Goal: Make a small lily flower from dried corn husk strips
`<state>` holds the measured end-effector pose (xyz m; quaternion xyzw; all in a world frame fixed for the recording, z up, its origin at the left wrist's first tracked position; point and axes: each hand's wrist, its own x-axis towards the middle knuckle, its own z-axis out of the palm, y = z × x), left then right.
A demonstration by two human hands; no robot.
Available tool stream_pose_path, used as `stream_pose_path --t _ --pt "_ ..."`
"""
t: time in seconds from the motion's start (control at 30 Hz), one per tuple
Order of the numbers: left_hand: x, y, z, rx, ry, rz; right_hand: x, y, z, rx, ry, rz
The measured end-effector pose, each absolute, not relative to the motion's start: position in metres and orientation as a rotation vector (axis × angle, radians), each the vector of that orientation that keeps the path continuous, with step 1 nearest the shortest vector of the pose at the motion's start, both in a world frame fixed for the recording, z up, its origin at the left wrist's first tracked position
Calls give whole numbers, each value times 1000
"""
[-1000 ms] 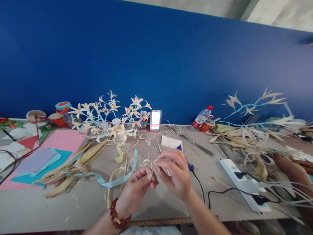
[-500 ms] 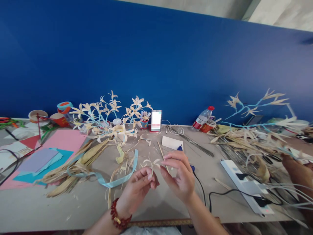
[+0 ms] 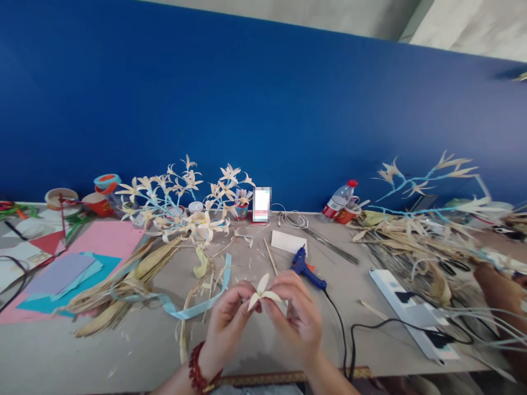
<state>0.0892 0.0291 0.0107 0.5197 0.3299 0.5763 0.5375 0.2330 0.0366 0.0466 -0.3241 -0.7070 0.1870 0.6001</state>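
A small cream flower [image 3: 262,294] with pointed petals is pinched between both hands near the table's front edge, its petals facing the camera. My left hand [image 3: 234,315] grips it from the left, with red beads round the wrist. My right hand [image 3: 295,312] closes on it from the right, thumb and fingers at a petal. Just behind the right hand lies a blue glue gun [image 3: 308,269], next to a white card [image 3: 288,242] and a thin stick [image 3: 269,254].
Flowered branches [image 3: 164,197] stand at the back left, near dried husks [image 3: 148,263], blue ribbon [image 3: 185,314] and coloured paper [image 3: 68,273]. A bottle [image 3: 340,200], power strip [image 3: 411,315] and more husks are on the right. Another person's arm [image 3: 496,299] shows at the far right.
My right hand has come in to the flower and closed on it. The flower now faces the camera with wider petals showing. More of the glue gun is visible.
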Motion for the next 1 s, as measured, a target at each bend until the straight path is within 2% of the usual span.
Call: stream_pose_path --t 0.37,1.0 --pt "87 25 12 1409 828 1420 233 34 44 -766 -1642 434" --pt "89 24 12 1345 885 1511 232 30 52 -795 -1673 304"
